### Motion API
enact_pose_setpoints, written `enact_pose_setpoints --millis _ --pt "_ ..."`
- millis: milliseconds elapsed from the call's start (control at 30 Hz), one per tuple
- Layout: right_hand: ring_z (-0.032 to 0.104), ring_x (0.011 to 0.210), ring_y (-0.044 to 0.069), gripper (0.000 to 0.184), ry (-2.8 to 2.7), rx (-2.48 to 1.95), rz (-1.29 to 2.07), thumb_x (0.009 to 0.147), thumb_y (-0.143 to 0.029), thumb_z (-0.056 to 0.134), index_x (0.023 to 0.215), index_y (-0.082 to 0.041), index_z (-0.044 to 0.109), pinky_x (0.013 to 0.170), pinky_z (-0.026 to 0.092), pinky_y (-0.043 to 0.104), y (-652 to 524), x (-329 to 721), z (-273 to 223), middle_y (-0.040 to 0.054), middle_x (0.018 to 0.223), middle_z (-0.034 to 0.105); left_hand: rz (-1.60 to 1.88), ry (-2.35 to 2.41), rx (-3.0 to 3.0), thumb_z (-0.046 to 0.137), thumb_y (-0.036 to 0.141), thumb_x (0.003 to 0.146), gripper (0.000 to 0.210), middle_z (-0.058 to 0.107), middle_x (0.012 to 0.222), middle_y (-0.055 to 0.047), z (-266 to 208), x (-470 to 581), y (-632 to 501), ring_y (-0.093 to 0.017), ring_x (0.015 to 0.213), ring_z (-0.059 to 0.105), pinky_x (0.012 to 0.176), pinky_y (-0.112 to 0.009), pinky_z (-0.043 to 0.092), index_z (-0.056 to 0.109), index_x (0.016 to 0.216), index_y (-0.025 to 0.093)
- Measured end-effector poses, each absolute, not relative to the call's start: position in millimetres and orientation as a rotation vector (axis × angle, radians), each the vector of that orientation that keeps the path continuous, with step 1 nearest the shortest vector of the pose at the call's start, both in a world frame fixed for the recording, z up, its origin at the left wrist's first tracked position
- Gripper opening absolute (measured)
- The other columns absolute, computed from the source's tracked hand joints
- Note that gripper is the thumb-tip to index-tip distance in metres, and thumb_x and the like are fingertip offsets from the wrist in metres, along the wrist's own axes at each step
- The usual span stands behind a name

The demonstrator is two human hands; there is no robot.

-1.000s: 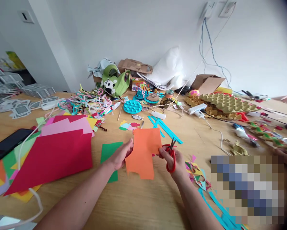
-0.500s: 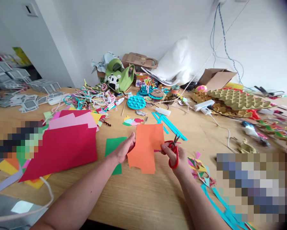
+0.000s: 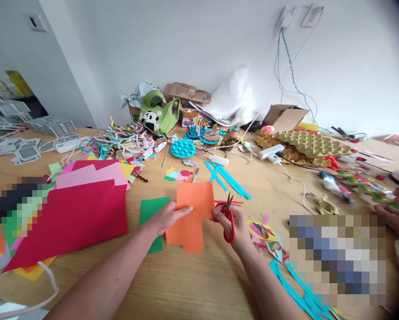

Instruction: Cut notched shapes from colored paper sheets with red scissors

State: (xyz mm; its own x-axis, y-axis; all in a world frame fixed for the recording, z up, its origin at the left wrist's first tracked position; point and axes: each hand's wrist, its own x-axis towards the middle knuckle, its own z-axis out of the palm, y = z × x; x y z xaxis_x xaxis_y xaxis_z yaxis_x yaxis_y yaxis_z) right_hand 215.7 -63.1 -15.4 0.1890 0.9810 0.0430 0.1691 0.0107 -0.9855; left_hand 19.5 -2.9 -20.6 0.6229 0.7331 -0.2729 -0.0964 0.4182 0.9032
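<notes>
My left hand pinches the left edge of an orange sheet of paper, thumb on top. The sheet is held above the table, and its lower edge is unevenly cut. My right hand has red-handled scissors hooked on its fingers, blades pointing up and a little apart. Its thumb and fingertip also touch the sheet's right edge. A green sheet lies on the table, partly behind my left hand. Past the orange paper are small fish-shaped cutouts and blue paper strips.
Red card and pink sheets lie at the left. Paper scraps and blue strips sit by my right forearm. Egg trays, a power strip, a green panda bag and tangled pipe cleaners fill the back. Another person's hand is at the right edge.
The view has shifted slightly right and up. My left thumb has come over onto the front of the orange paper. The scissors remain in my right hand, and another person's hands show more at right.
</notes>
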Motion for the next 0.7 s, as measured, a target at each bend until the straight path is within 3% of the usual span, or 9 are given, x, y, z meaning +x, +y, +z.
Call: enact_pose_setpoints --millis 267,500,700 --pt "0.056 0.061 0.018 0.043 -1.170 -1.338 0.905 0.079 -0.057 0.051 0.078 -0.015 0.061 0.059 0.044 0.029 -66 211 -14 0.0053 0.063 0.062 0.690 0.719 0.950 0.067 0.039 0.072 0.040 0.070 0.098 -0.013 -19 20 -2 -0.027 0.089 0.065 0.079 -0.037 0.047 0.066 0.103 0.014" --pt "0.058 0.073 0.020 0.032 -1.026 -1.306 0.847 0.073 -0.046 0.065 0.086 -0.017 0.060 0.068 0.046 0.030 -68 211 -7 0.0050 0.076 0.062 0.515 0.668 1.024 0.066 0.036 0.073 0.034 0.070 0.097 -0.011 -15 19 -7 -0.025 0.089 0.065 0.082 -0.036 0.047 0.068 0.101 0.016" --pt "0.056 0.068 0.018 0.023 -1.004 -1.288 0.848 0.076 -0.043 0.060 0.073 -0.021 0.054 0.064 0.045 0.028 -68 214 -5 0.0017 0.068 0.057 0.356 0.635 1.082 0.069 0.035 0.070 0.033 0.070 0.096 -0.010 -15 17 -9 -0.026 0.087 0.065 0.073 -0.034 0.049 0.068 0.098 0.018"
